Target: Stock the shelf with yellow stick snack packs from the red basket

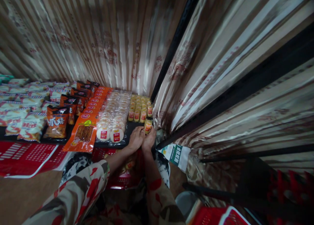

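Observation:
A small yellow snack packet with a red label stands upright at my fingertips, at the front of the dark shelf. My right hand is closed around its lower part. Against its left side, my left hand is closed too, fingertips pressed to the packet; its inner fingers are partly hidden. Just behind are rows of matching yellow packets. To the left of these lie clear-wrapped round white cakes with red labels, in two columns.
Orange stick-snack packs, brown-orange bags and white bags fill the shelf leftward. A dark metal post and pleated curtain bound the right and back. Below are a red basket and a green-white bag.

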Available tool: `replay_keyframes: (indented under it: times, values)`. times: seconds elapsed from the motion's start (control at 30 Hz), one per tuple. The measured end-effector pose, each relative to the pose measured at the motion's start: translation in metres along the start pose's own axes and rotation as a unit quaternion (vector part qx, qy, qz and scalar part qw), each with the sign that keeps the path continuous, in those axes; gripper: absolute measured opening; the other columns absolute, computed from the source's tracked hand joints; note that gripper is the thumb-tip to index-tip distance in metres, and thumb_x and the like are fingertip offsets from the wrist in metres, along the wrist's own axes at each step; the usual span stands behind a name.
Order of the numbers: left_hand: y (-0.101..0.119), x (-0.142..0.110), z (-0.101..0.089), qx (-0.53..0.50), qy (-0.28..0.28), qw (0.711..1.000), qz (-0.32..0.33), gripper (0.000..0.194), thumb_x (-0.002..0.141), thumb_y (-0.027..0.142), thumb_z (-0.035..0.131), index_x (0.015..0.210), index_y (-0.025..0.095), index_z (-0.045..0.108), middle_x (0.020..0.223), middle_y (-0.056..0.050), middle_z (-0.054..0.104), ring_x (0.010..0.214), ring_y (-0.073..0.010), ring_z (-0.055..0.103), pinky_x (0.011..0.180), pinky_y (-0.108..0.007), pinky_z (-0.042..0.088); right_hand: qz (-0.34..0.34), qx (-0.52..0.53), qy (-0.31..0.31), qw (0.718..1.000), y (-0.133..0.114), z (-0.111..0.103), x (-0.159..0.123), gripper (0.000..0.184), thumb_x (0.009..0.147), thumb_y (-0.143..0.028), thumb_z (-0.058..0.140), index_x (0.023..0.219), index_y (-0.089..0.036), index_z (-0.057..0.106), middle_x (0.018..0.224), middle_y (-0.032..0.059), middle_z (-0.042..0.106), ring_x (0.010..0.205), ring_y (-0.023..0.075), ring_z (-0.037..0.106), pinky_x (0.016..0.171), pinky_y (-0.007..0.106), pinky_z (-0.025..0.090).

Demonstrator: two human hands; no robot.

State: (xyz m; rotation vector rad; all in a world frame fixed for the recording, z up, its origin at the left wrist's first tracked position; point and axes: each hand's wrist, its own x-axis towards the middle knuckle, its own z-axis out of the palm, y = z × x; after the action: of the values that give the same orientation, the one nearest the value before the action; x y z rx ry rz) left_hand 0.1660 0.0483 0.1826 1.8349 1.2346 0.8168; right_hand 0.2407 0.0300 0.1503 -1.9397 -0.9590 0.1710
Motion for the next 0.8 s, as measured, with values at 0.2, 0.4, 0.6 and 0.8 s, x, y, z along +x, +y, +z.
replay_keyframes:
  times: [0.2,0.4,0.6,0.8]
  values:
    - [0.001,0.017,0.005,0.041,-0.002,0.999,0.027,0.04,0.085,0.012,0.034,0.117,0.009,0.056,0.126,-0.012,0.056,0.119,-0.019,0.049,0.107,-0.034,0.035,0.004,0.001,0.032,0.999,0.001,0.009,0.019,0.056,0.081,-0.029,0.045,0.132,-0.008,0.038,0.124,0.0214,0.051,0.115,0.0278,0.048,0.097,0.044,0.037]
    - [-0.005,0.028,0.01,0.063,-0.006,0.997,0.036,0.044,0.083,0.01,0.034,0.123,0.01,0.054,0.132,-0.012,0.052,0.125,-0.0193,0.045,0.109,-0.037,0.033,0.006,0.007,0.035,0.999,-0.003,0.011,0.032,0.052,0.083,-0.03,0.042,0.132,-0.012,0.037,0.129,0.019,0.05,0.115,0.026,0.051,0.094,0.041,0.041]
    - [-0.013,0.033,0.014,0.077,-0.014,0.996,0.036,0.047,0.081,0.008,0.035,0.125,0.01,0.053,0.134,-0.011,0.051,0.126,-0.0192,0.043,0.11,-0.037,0.032,0.02,-0.024,0.029,0.999,-0.015,0.008,0.042,0.047,0.084,-0.028,0.042,0.128,-0.013,0.04,0.124,0.0189,0.054,0.11,0.0279,0.055,0.089,0.042,0.044]
    - [-0.016,0.035,0.015,0.075,-0.013,0.996,0.036,0.049,0.08,0.007,0.035,0.126,0.01,0.051,0.134,-0.011,0.05,0.127,-0.0192,0.043,0.11,-0.038,0.031,0.018,-0.046,0.034,0.998,-0.024,0.009,0.051,0.046,0.084,-0.025,0.043,0.128,-0.013,0.041,0.125,0.0189,0.053,0.116,0.0281,0.05,0.091,0.041,0.042]
